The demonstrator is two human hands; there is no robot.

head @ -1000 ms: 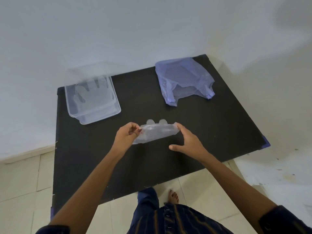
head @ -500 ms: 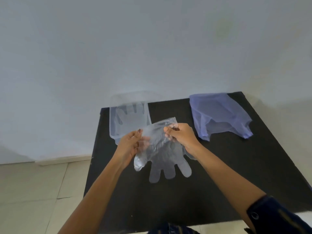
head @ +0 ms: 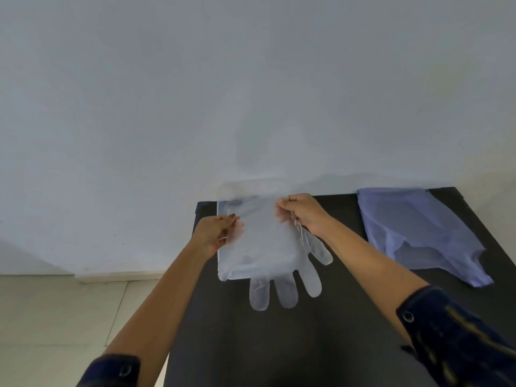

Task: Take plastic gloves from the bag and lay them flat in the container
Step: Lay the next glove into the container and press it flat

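A clear plastic glove (head: 282, 280) hangs spread out, cuff up and fingers down, over the clear plastic container (head: 223, 272) at the table's far left. My left hand (head: 215, 233) pinches the cuff's left corner and my right hand (head: 304, 213) pinches its right corner. The glove covers most of the container, and its fingers dangle past the container's near rim. The pale purple plastic bag (head: 418, 236) lies flat at the far right of the table, apart from both hands.
The black table (head: 321, 344) stands against a white wall (head: 251, 93). Tiled floor (head: 55, 317) lies to the left of the table's left edge.
Both hands have carried the glove forward and left, from above the table's middle to over the container. The glove is now stretched wider between them. The view has tilted up.
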